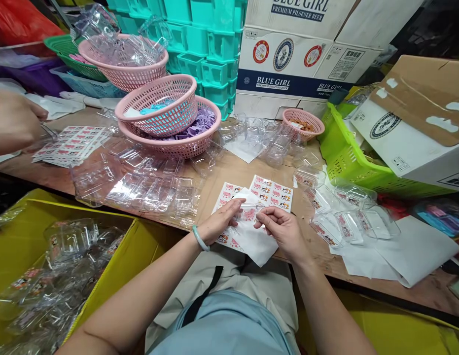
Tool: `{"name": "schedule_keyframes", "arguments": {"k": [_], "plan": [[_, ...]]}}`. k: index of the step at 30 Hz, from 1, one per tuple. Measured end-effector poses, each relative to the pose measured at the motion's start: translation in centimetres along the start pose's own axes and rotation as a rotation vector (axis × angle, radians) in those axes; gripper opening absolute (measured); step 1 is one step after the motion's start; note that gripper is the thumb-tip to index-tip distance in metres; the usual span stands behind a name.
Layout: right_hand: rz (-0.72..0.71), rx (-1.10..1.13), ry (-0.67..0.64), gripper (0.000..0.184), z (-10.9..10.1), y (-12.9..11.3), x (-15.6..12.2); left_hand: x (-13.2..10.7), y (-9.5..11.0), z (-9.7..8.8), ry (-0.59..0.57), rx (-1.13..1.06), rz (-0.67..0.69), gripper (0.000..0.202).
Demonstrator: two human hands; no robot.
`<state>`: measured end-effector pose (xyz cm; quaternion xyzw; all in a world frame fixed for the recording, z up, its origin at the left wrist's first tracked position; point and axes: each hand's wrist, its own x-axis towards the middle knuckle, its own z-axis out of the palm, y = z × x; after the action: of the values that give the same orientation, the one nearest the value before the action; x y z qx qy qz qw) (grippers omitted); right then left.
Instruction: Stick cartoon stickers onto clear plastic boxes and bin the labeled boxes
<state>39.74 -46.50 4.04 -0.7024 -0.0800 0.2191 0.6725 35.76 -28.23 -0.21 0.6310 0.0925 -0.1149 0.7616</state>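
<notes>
My left hand (219, 222) and my right hand (281, 227) meet over a small clear plastic box (247, 212) with a pink-and-white sticker on it, at the table's near edge. Both hands pinch the box from either side, fingers closed on it. Under them lies a white backing sheet (257, 244). Just beyond my fingers sit sticker sheets (271, 191) printed with small red-and-white labels. A pale green bangle is on my left wrist.
Empty clear boxes (148, 187) cover the table left. Labelled boxes (340, 222) lie right. Stacked pink baskets (166, 118), a small pink basket (303, 122), a green crate (347, 158), a yellow bin (66, 276) of finished boxes. Another person's hand (13, 121) is at far left.
</notes>
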Motion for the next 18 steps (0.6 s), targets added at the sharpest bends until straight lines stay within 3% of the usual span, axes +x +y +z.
{"name": "schedule_keyframes", "arguments": {"k": [18], "plan": [[-0.007,-0.066,-0.043,0.037,0.19,-0.51,0.53,-0.08,0.33,-0.22,-0.026,0.033,0.008,0.059]]}}
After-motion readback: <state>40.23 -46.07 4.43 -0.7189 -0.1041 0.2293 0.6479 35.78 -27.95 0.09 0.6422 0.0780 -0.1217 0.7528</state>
